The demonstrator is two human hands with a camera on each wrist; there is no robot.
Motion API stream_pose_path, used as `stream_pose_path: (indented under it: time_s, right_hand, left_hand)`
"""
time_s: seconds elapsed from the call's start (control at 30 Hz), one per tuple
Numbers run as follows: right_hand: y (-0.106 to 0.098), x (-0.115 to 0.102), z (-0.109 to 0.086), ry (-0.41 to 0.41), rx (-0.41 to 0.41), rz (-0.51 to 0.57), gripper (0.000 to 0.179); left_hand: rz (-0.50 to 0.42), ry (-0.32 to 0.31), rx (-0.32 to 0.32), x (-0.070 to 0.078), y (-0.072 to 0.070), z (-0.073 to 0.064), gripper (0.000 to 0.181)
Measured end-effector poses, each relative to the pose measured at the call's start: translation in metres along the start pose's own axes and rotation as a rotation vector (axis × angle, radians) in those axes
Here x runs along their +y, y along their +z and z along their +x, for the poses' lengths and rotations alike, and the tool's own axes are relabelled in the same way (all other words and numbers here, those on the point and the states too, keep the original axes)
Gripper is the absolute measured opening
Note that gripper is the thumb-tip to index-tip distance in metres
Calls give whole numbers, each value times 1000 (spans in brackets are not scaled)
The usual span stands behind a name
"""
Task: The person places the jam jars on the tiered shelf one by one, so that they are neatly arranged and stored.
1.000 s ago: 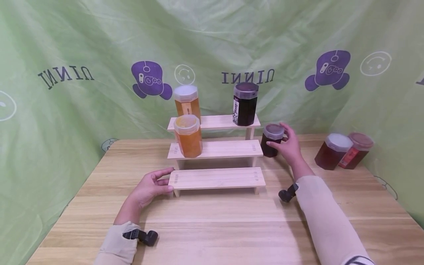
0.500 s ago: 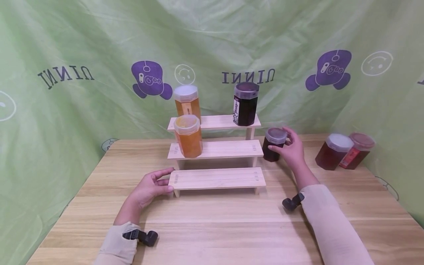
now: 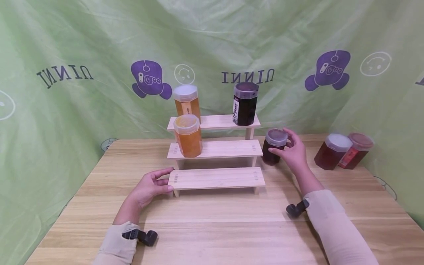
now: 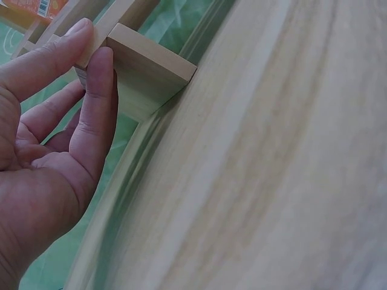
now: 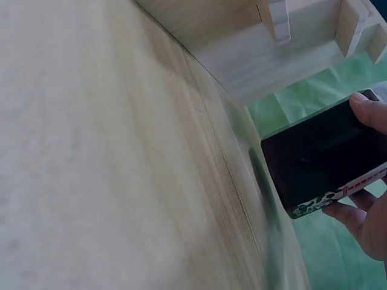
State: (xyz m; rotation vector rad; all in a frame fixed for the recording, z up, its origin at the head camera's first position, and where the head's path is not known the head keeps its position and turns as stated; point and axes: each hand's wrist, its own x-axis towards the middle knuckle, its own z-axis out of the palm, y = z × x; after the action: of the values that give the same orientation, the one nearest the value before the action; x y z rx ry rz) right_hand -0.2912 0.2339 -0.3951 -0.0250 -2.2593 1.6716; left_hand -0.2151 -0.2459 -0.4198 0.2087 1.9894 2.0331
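My right hand [image 3: 293, 152] grips a dark jar with a clear lid [image 3: 271, 156], thumb on one side and fingers on the other, just right of the three-tier wooden stand [image 3: 216, 178]. In the right wrist view the dark jar [image 5: 326, 157] is close over the table, its label strip partly visible. My left hand [image 3: 147, 189] pinches the left end of the stand's lowest step; the left wrist view shows thumb and finger at the board's corner [image 4: 100, 36]. An orange jar [image 3: 190, 141] stands on the middle step's left.
The top step carries another orange jar [image 3: 187, 105] at left and a dark jar [image 3: 245, 108] at right. Two dark red jars [image 3: 328, 154] [image 3: 354, 154] stand close together on the table's right. A green curtain [image 3: 212, 44] hangs behind the table [image 3: 215, 224].
My right hand has drawn the dark jar toward the front, past the middle step's right end. The left hand and the stand have stayed in place.
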Motion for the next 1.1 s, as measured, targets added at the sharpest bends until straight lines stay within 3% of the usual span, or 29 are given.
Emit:
stream_pose_path:
  time_s: [1.1]
  right_hand:
    - [-8,-14,-33,-9,-25,-33,93]
  left_hand:
    - [-5,-19,18,1,2,0,80]
